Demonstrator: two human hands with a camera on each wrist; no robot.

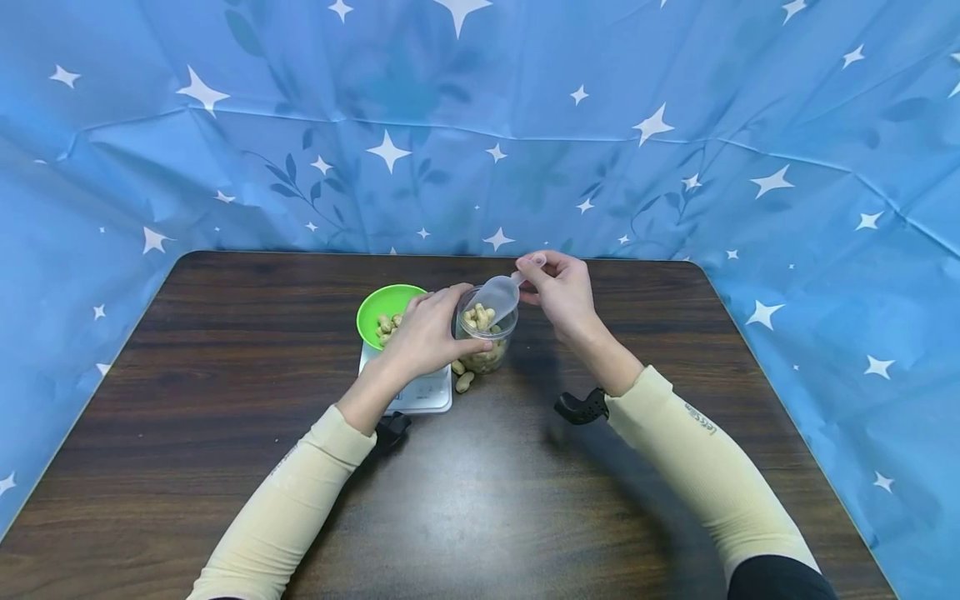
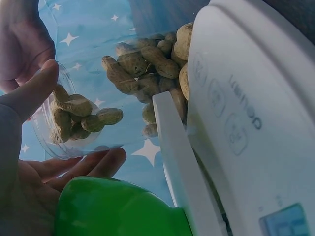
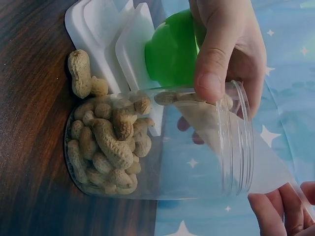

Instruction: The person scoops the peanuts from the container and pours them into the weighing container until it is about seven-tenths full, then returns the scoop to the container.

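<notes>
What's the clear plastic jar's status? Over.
Left grip around clear cylindrical plastic jar. Right grip holding translucent plastic scoop, tan peanuts in it, inside jar mouth. Loose peanuts beside jar; scoop seemingly unobstructed.

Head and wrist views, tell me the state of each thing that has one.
Clear jar: open, part full of peanuts.
Scoop: partly inside the jar's mouth, loaded.
Green bowl: on the scale, some peanuts inside.
Scale: display in view, reading illegible.
Loose peanuts: lying beside the jar.
Left grip: around the jar near its rim.
Right grip: pinching the scoop's handle.

Bowl (image 1: 380, 307) on scale (image 1: 427, 396) beside jar (image 3: 183, 169)
</notes>
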